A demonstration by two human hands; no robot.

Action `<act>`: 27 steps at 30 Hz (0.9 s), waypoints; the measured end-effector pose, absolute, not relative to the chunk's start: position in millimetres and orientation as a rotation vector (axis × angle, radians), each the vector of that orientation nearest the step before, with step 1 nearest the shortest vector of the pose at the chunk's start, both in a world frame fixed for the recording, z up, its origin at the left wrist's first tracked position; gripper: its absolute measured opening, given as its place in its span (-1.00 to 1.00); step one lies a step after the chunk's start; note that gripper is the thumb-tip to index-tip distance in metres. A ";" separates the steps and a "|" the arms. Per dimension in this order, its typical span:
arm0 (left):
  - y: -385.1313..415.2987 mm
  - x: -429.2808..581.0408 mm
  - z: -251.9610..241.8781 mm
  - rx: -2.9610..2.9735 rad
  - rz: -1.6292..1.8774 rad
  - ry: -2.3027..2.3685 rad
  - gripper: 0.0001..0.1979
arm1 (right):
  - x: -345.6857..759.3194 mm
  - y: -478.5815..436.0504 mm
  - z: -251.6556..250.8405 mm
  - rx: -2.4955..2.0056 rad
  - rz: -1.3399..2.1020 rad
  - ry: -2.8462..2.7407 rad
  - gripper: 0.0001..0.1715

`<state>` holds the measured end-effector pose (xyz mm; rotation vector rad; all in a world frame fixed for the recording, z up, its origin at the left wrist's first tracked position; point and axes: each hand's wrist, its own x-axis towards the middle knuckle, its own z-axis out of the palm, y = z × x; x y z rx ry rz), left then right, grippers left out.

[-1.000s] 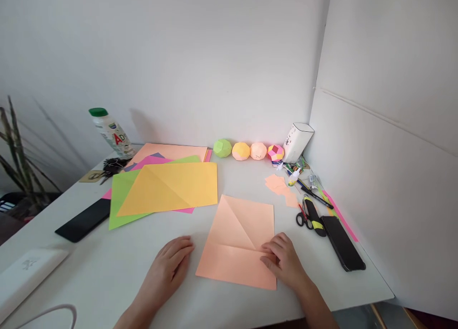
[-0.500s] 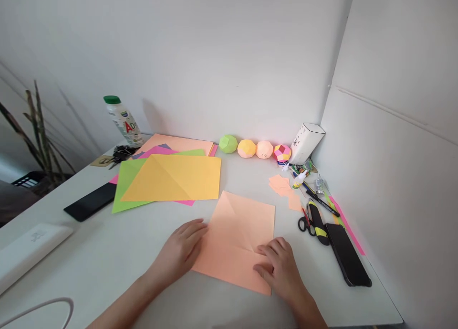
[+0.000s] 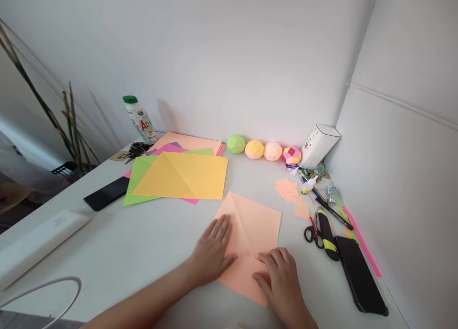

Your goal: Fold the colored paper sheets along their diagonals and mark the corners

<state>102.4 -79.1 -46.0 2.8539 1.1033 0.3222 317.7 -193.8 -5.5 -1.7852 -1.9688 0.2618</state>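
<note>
A peach sheet of paper (image 3: 255, 224) lies on the table in front of me, with a diagonal crease from its top corner and a crosswise fold line lower down. My left hand (image 3: 213, 252) rests flat over its left edge, fingers stretched and thumb spread. On the lower right part, my right hand (image 3: 281, 276) touches the sheet near the fold line, its fingers bent and its thumb apart from them. Part of the sheet's right edge is hidden under that hand.
Coloured sheets, a yellow sheet (image 3: 189, 176) on top, lie at the back left. Scissors (image 3: 314, 236), a black-and-yellow cutter (image 3: 327, 236) and a phone (image 3: 361, 274) lie to the right. Several paper balls (image 3: 254, 149) line the wall. A white power strip (image 3: 43, 240) lies left.
My left hand has moved right and up from the sheet's left edge, now flat on the paper. The right hand stays in about the same place on the sheet. The view has shifted slightly.
</note>
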 end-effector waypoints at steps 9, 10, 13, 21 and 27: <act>-63.5 47.7 -44.5 2.282 0.507 2.131 -0.03 | 318.4 -196.1 -7.7 -1.752 0.235 -1.940 -0.64; -59.6 44.4 -39.9 2.239 0.598 2.077 -0.11 | 318.5 -196.5 -7.9 -1.743 0.230 -1.948 -0.64; -49.8 40.4 -28.0 2.244 0.762 1.710 -0.41 | 317.7 -196.6 -8.4 -1.709 0.207 -1.975 -0.66; -51.5 44.4 -39.0 2.365 0.845 1.097 -0.56 | 316.2 -194.2 -1.3 -1.679 0.258 -1.893 -0.77; -51.4 41.0 -36.3 2.383 0.805 0.625 -0.50 | 314.8 -200.3 -0.9 -1.565 0.679 -1.569 -0.74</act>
